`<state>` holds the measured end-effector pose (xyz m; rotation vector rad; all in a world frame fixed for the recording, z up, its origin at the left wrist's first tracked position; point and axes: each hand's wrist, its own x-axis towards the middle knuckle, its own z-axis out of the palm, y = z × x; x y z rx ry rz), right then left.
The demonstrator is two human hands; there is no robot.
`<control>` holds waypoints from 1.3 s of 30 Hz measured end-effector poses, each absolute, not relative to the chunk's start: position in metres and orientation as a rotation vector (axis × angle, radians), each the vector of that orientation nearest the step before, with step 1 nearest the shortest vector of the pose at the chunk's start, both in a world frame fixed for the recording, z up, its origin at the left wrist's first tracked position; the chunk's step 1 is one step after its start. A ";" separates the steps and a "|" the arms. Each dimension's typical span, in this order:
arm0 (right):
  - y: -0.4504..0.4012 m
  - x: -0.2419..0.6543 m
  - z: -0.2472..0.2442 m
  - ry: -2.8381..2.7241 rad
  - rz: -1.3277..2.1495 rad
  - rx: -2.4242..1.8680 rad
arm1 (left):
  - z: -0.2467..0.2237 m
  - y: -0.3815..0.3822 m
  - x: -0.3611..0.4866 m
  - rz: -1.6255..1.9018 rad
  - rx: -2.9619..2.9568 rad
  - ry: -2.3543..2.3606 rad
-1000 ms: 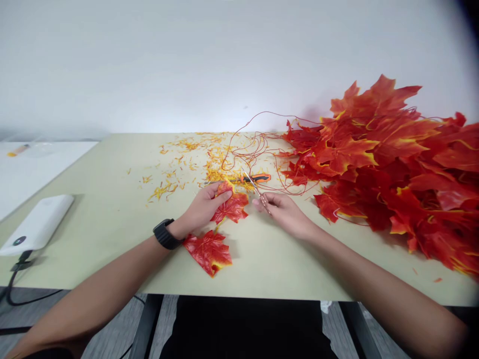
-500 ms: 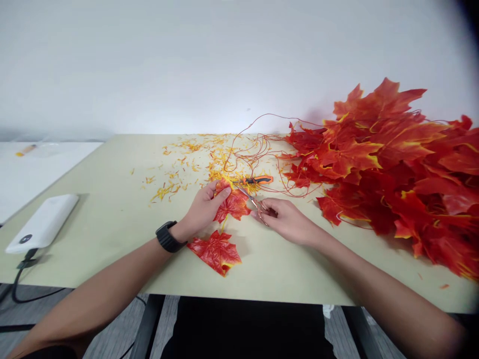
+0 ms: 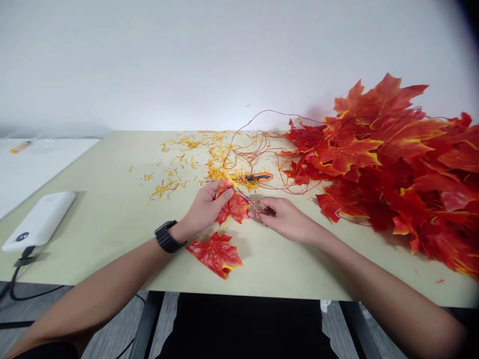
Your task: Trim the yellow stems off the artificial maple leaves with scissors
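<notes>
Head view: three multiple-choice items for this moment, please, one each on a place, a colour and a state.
1. Where does the loose maple leaf lie?
A. On the power bank
B. On the tabletop, below the left hand
C. On the big leaf pile

2. What colour is the watch on the left wrist?
A. White
B. Orange
C. Black

3. What state are the small scissors in?
A. Lying on the tabletop
B. Held by the right hand, tips toward the held maple leaf
C. Stuck in the big leaf pile

1: B, it lies flat, apart from the hands.
2: C, strap and case both show black.
3: B, the right hand closes on them.
</notes>
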<state>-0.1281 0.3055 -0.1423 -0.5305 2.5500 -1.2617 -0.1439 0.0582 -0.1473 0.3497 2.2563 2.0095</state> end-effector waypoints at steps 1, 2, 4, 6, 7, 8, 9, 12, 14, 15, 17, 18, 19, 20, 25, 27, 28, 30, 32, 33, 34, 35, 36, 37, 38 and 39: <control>0.306 -0.128 -0.143 2.554 -1.256 -0.535 | -0.147 0.059 -0.143 2.007 0.355 2.254; 0.306 -0.129 -0.143 2.561 -1.247 -0.540 | -0.147 0.059 -0.143 2.007 0.358 2.246; 0.307 -0.129 -0.144 2.574 -1.225 -0.552 | -0.147 0.060 -0.143 2.006 0.355 2.228; 0.307 -0.129 -0.145 2.581 -1.212 -0.551 | -0.148 0.061 -0.142 2.009 0.347 2.219; 0.307 -0.129 -0.145 2.582 -1.210 -0.548 | -0.148 0.061 -0.142 2.009 0.343 2.219; 0.306 -0.128 -0.145 2.581 -1.209 -0.546 | -0.148 0.061 -0.142 2.010 0.342 2.220; 0.306 -0.128 -0.145 2.579 -1.209 -0.544 | -0.148 0.061 -0.142 2.015 0.342 2.218; 0.305 -0.127 -0.145 2.565 -1.213 -0.542 | -0.147 0.062 -0.140 2.029 0.330 2.191; 0.304 -0.127 -0.144 2.545 -1.218 -0.532 | -0.145 0.063 -0.139 2.038 0.314 2.155; 0.304 -0.127 -0.144 2.536 -1.222 -0.528 | -0.144 0.063 -0.139 2.043 0.306 2.135; 0.304 -0.128 -0.143 2.522 -1.231 -0.524 | -0.143 0.064 -0.138 2.058 0.299 2.106; 0.304 -0.128 -0.143 2.521 -1.231 -0.525 | -0.143 0.064 -0.138 2.067 0.298 2.095; 0.304 -0.129 -0.143 2.524 -1.227 -0.528 | -0.143 0.064 -0.138 2.079 0.299 2.084; 0.304 -0.129 -0.143 2.531 -1.219 -0.530 | -0.144 0.064 -0.138 2.092 0.299 2.070; 0.304 -0.129 -0.146 2.554 -1.201 -0.534 | -0.147 0.065 -0.140 2.156 0.256 1.969; 0.304 -0.129 -0.147 2.548 -1.207 -0.534 | -0.146 0.065 -0.140 2.177 0.236 1.937; 0.304 -0.129 -0.147 2.546 -1.211 -0.534 | -0.146 0.065 -0.140 2.188 0.224 1.925; 0.304 -0.128 -0.148 2.542 -1.216 -0.535 | -0.145 0.065 -0.139 2.198 0.193 1.918; 0.304 -0.128 -0.148 2.542 -1.216 -0.535 | -0.144 0.065 -0.138 2.193 0.176 1.929; 0.304 -0.128 -0.148 2.543 -1.215 -0.536 | -0.144 0.065 -0.138 2.187 0.176 1.942; 0.303 -0.128 -0.148 2.544 -1.214 -0.539 | -0.144 0.065 -0.138 2.176 0.181 1.961; 0.304 -0.128 -0.148 2.549 -1.214 -0.544 | -0.144 0.064 -0.138 2.162 0.187 1.988; 0.304 -0.128 -0.148 2.555 -1.217 -0.553 | -0.145 0.064 -0.138 2.148 0.193 2.022; 0.304 -0.128 -0.148 2.564 -1.220 -0.564 | -0.145 0.063 -0.138 2.133 0.197 2.060; 0.304 -0.129 -0.149 2.572 -1.224 -0.573 | -0.145 0.063 -0.138 2.117 0.203 2.096; 0.303 -0.129 -0.150 2.576 -1.228 -0.580 | -0.146 0.063 -0.138 2.102 0.210 2.129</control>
